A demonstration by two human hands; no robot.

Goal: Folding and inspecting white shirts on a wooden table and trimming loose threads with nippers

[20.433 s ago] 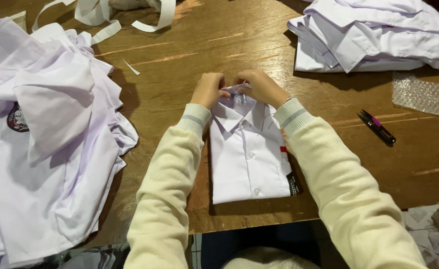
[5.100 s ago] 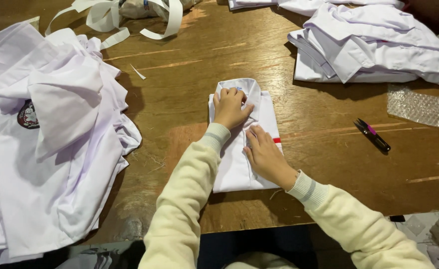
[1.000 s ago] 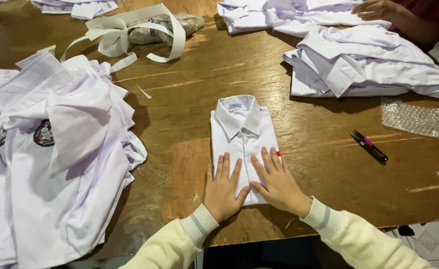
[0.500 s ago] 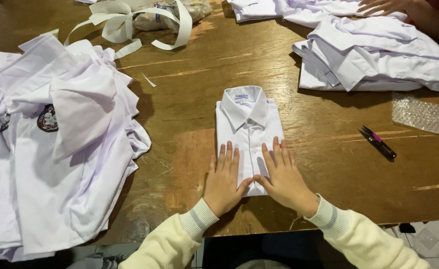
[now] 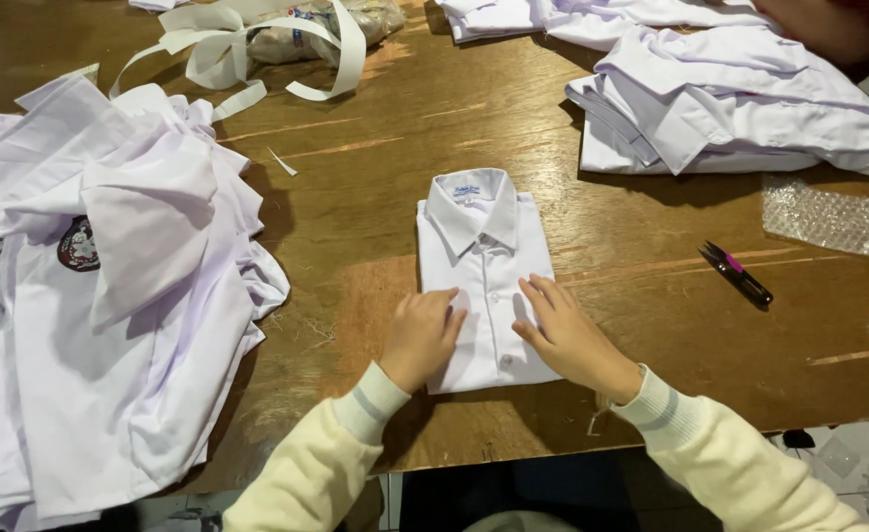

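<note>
Hands have slid down since a moment ago: the left hand [image 5: 422, 337] and right hand [image 5: 570, 337] now lie open, palms flat, on the lower half of the folded white shirt [image 5: 485, 271], smoothing it. Beyond the fingertips its collar sits neat, placket buttoned, centred on the wooden table [image 5: 375, 212].

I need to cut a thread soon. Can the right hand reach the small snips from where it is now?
Probably yes. The right hand rests on the folded shirt, and only bare table lies between it and the snips.
</note>
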